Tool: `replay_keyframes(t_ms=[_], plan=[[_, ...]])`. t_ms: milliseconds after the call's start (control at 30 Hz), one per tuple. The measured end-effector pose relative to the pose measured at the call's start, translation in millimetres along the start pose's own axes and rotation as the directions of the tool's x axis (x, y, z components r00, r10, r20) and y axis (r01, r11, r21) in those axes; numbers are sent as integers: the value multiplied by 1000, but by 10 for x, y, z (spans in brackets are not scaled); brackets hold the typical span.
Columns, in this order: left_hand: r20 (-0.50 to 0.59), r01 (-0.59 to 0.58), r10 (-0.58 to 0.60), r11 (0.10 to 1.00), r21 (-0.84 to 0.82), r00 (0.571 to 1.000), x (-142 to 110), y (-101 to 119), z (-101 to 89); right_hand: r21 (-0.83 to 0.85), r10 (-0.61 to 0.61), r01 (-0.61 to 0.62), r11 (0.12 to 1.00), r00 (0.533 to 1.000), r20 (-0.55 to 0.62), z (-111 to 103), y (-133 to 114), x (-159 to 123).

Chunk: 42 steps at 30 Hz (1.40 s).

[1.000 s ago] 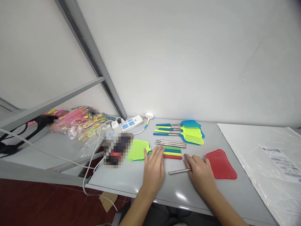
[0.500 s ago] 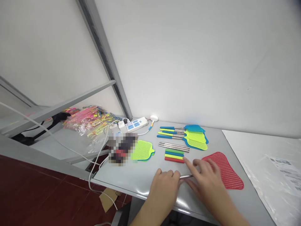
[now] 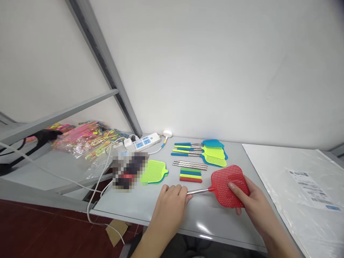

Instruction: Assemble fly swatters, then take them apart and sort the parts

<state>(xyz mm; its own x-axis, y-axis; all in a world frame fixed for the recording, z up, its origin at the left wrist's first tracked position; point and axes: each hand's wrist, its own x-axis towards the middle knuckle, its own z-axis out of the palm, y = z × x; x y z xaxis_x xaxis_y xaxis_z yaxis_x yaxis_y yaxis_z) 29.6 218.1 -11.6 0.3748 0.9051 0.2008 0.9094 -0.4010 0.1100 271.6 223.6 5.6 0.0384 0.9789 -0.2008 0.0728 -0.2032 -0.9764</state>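
Observation:
My left hand (image 3: 170, 204) is closed around the end of a steel tube handle (image 3: 197, 192). The tube's other end sits in the neck of a red plastic mesh fly swatter head (image 3: 228, 186). My right hand (image 3: 251, 202) grips that head, thumb on top and fingers beneath. Just beyond the hands lie several short foam grips (image 3: 190, 175) in green, blue, yellow and red. Several bare steel tubes (image 3: 189, 165) lie behind them. Farther back are several assembled swatters (image 3: 213, 154). A lime-green swatter head (image 3: 155, 172) lies left of the grips.
A grey table (image 3: 129, 206) bears everything. On it stand a blue-and-white power strip (image 3: 141, 142) with white cables and a pixelated object (image 3: 129, 170). A bag of pink plastic items (image 3: 86, 139) lies left. A white plastic sheet (image 3: 301, 186) with a label lies right.
My right hand has picked up the red swatter head from the table. My left hand has lifted the steel tube, whose end now sits in the head's neck. The view has shifted slightly.

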Motion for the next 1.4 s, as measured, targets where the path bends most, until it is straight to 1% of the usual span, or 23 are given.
replay_keyframes(t_ms=[167,333,433,500,533,567,600,667,700,767,833,933,1033,1067,1100,1133,1167,1200,1233,1267,1300,1333,1400], plan=[[-103,-126,127,992,21,986,101,150,-7,148,-12,0,989,997,75,95,30,-11],[-192,-141,128,989,-52,973,173,220,-17,202,-25,-5,979,989,148,129,30,-37],[-184,-156,137,984,-89,973,159,212,-59,119,-60,38,992,981,182,33,46,-33],[-151,-155,139,982,-105,979,138,215,-93,-30,-154,160,987,975,158,-64,69,-20],[-136,-150,135,982,-111,982,128,220,-110,-129,-249,268,955,958,143,-116,79,-11],[-122,-145,131,983,-114,984,120,226,-129,-232,-368,393,890,919,144,-166,86,-2],[-113,-143,130,982,-119,985,114,234,-150,-323,-490,516,793,856,163,-215,88,5],[-102,-142,128,980,-139,986,115,248,-199,-451,-677,692,564,700,226,-299,77,7],[-96,-143,129,977,-159,987,120,254,-227,-499,-734,734,462,632,250,-335,66,1],[-72,-141,128,966,-217,989,135,267,-293,-590,-798,750,298,535,276,-389,50,-28],[-38,-129,123,951,-282,992,150,285,-365,-662,-845,725,188,463,267,-420,57,-73],[7,-112,124,923,-368,992,163,316,-468,-745,-912,660,101,361,196,-421,116,-128],[32,-96,122,898,-428,992,175,304,-543,-798,-953,596,82,283,113,-418,169,-107],[29,-91,114,898,-431,993,181,282,-559,-802,-952,589,104,292,91,-435,171,-80],[13,-89,105,902,-422,994,188,252,-569,-793,-937,589,157,342,69,-466,165,-48],[-13,-91,94,912,-399,996,194,219,-574,-773,-898,583,248,438,43,-512,153,-14],[-46,-93,82,926,-365,996,198,186,-574,-739,-828,561,374,561,6,-569,136,19],[-83,-95,72,942,-322,994,199,160,-568,-678,-723,520,520,690,-26,-629,119,48],[-115,-98,68,956,-276,991,195,147,-556,-593,-596,448,669,800,-68,-684,103,72],[-138,-106,76,968,-228,987,188,148,-537,-471,-495,396,788,862,-104,-724,88,91],[-152,-122,94,975,-184,984,180,164,-510,-336,-404,356,872,911,-83,-741,72,104],[-157,-145,122,978,-146,980,171,193,-477,-227,-317,308,924,948,-7,-731,53,112],[-159,-205,188,974,-99,969,161,265,-398,-129,-163,184,974,974,156,-635,-3,114]])
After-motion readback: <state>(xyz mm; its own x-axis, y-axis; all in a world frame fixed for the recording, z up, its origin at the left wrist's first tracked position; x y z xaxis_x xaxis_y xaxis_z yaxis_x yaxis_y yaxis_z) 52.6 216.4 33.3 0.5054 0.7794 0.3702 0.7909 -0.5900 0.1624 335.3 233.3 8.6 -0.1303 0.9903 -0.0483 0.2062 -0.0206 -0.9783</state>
